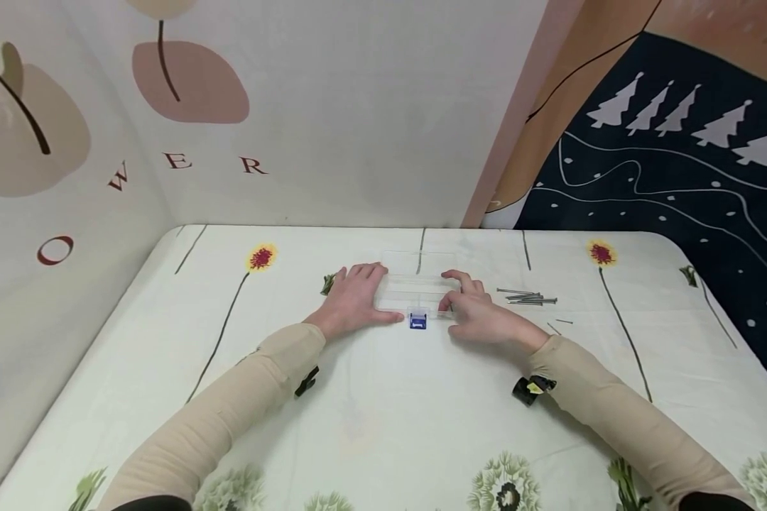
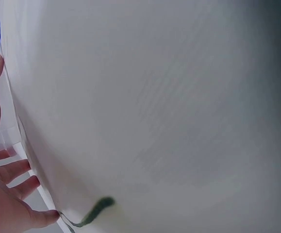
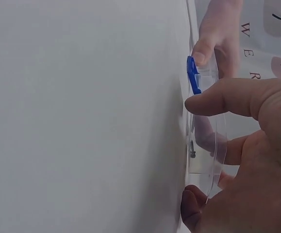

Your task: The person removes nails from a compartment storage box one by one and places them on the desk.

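Observation:
A clear plastic box (image 1: pixel 415 285) with a blue latch (image 1: pixel 418 319) on its front stands between the hands, its clear lid raised at the back. My left hand (image 1: pixel 353 301) holds the box's left side, thumb by the front near the latch and fingers spread toward the back. My right hand (image 1: pixel 486 316) grips the right side, its thumb (image 3: pixel 218 99) along the front wall and other fingers curled over and behind. A nail (image 3: pixel 192 148) shows through the clear wall in the right wrist view, close to these fingers.
Several long nails (image 1: pixel 530 299) lie in a loose pile to the right of the box. Nearer the right forearm are two thin small nails (image 1: pixel 564 321). A flower-print cloth (image 1: pixel 371 426) covers the table, which meets a printed curtain (image 1: pixel 358 142) behind.

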Action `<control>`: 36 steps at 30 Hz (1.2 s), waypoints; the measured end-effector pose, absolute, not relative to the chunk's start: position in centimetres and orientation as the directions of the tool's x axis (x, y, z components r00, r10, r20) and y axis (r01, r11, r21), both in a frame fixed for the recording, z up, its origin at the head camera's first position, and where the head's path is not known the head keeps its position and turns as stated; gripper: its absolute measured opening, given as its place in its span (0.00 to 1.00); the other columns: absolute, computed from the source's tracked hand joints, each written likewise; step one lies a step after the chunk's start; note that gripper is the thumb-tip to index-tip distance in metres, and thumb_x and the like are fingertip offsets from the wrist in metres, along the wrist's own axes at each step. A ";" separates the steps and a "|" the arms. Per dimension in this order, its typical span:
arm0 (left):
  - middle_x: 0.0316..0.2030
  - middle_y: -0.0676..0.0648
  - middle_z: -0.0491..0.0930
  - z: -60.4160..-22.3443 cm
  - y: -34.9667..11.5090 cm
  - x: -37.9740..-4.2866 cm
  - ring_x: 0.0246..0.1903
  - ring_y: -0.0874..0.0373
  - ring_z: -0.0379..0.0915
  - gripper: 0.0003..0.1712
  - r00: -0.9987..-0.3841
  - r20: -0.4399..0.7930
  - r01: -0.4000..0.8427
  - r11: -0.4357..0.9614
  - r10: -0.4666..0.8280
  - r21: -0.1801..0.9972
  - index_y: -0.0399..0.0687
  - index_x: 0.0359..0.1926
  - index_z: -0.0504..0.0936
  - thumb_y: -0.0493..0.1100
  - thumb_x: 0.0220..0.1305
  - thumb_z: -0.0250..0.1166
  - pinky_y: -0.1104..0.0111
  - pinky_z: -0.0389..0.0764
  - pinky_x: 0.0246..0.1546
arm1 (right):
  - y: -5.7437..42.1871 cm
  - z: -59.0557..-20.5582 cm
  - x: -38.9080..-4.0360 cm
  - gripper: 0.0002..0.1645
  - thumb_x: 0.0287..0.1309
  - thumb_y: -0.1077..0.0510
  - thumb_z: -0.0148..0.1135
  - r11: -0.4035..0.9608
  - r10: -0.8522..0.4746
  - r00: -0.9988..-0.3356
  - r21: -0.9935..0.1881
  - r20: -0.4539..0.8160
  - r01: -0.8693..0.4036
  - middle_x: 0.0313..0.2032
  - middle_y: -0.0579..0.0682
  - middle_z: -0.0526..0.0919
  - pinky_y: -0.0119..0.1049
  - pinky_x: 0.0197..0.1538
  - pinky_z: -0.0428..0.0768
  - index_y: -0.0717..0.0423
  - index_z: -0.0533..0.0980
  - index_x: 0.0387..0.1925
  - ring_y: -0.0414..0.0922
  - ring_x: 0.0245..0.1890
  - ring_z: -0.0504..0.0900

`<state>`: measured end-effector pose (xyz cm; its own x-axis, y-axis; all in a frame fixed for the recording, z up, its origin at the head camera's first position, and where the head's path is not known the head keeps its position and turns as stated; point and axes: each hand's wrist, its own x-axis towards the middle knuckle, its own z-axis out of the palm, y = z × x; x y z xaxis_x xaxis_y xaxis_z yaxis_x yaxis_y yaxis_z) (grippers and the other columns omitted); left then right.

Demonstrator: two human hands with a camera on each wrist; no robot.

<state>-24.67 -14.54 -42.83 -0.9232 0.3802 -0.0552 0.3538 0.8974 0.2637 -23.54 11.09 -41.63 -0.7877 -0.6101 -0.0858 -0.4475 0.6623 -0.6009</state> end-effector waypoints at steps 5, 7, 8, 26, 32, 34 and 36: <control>0.66 0.41 0.64 -42.9 -14.6 -24.7 0.66 0.43 0.56 0.53 -0.923 -0.052 0.354 0.895 0.381 0.270 0.43 0.67 0.65 0.71 0.49 0.67 0.42 0.52 0.65 | 10.9 -41.8 -23.4 0.13 0.45 0.65 0.65 0.660 -0.599 -0.798 -0.606 -0.069 -0.443 0.70 0.63 0.49 0.63 0.56 0.60 0.56 0.75 0.37 0.64 0.56 0.58; 0.66 0.41 0.64 -43.0 -14.6 -24.7 0.66 0.43 0.56 0.54 -0.923 -0.053 0.355 0.896 0.382 0.267 0.43 0.67 0.64 0.72 0.49 0.67 0.41 0.52 0.65 | 10.9 -41.9 -23.4 0.13 0.46 0.65 0.65 0.658 -0.591 -0.804 -0.616 -0.066 -0.433 0.70 0.62 0.49 0.64 0.56 0.60 0.56 0.75 0.36 0.64 0.56 0.58; 0.66 0.41 0.64 -43.0 -14.6 -24.7 0.66 0.43 0.56 0.54 -0.923 -0.054 0.354 0.897 0.380 0.267 0.43 0.67 0.64 0.72 0.49 0.67 0.42 0.51 0.65 | 10.9 -41.9 -23.4 0.13 0.46 0.64 0.65 0.656 -0.586 -0.807 -0.623 -0.067 -0.425 0.70 0.62 0.49 0.64 0.56 0.59 0.56 0.75 0.36 0.64 0.57 0.58; 0.67 0.41 0.64 -43.0 -14.6 -24.8 0.66 0.43 0.56 0.55 -0.924 -0.046 0.356 0.898 0.379 0.257 0.43 0.67 0.64 0.73 0.48 0.67 0.42 0.52 0.65 | 11.3 -42.3 -23.6 0.04 0.56 0.64 0.63 0.584 -0.558 -0.829 -0.717 -0.016 -0.380 0.69 0.59 0.56 0.68 0.58 0.56 0.53 0.75 0.30 0.65 0.61 0.57; 0.67 0.41 0.64 -43.1 -14.7 -24.7 0.66 0.43 0.57 0.55 -0.924 -0.042 0.357 0.897 0.380 0.261 0.43 0.67 0.64 0.73 0.48 0.67 0.42 0.53 0.65 | 11.3 -42.2 -23.7 0.05 0.56 0.63 0.64 0.573 -0.548 -0.837 -0.734 -0.013 -0.364 0.68 0.59 0.58 0.66 0.59 0.57 0.52 0.76 0.29 0.65 0.61 0.57; 0.67 0.41 0.64 -43.1 -14.6 -24.8 0.66 0.43 0.56 0.55 -0.924 -0.045 0.356 0.896 0.380 0.264 0.43 0.68 0.64 0.73 0.48 0.67 0.42 0.52 0.65 | 11.4 -42.1 -23.7 0.05 0.56 0.63 0.64 0.570 -0.547 -0.837 -0.739 -0.015 -0.360 0.68 0.58 0.58 0.65 0.60 0.57 0.52 0.76 0.29 0.65 0.62 0.57; 0.67 0.41 0.64 -43.1 -14.6 -24.8 0.66 0.43 0.56 0.55 -0.923 -0.046 0.358 0.896 0.382 0.264 0.43 0.68 0.64 0.73 0.48 0.67 0.42 0.52 0.65 | 11.6 -41.9 -23.7 0.04 0.56 0.63 0.63 0.564 -0.551 -0.835 -0.742 -0.012 -0.361 0.67 0.59 0.60 0.64 0.61 0.56 0.52 0.76 0.29 0.65 0.63 0.56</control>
